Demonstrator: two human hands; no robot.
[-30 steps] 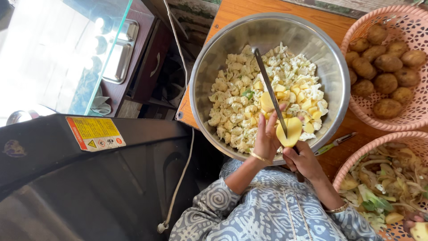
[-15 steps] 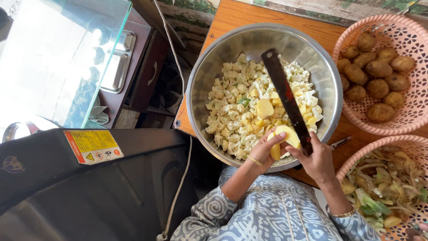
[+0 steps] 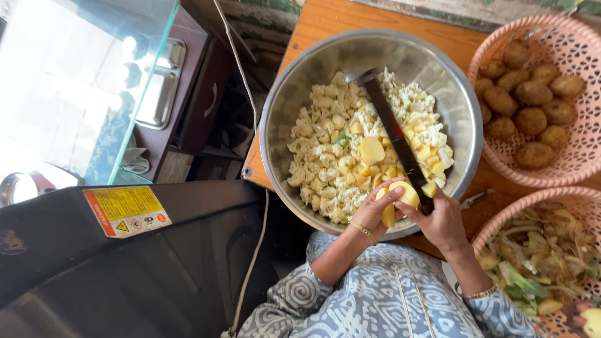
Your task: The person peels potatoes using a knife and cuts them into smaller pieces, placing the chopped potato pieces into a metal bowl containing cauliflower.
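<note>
My left hand grips peeled potato over steel bowl, right hand clamps knife; cut slowly, fingers clear.

I see an orange wooden table carrying a steel bowl at left, two pink baskets right, far and near.

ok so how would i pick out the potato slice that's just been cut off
Find the big steel bowl on the wooden table, heaped with pale cauliflower pieces. The slice lies on top near the middle, beside the knife blade: one smooth, flat, yellow round among knobbly florets.
</note>
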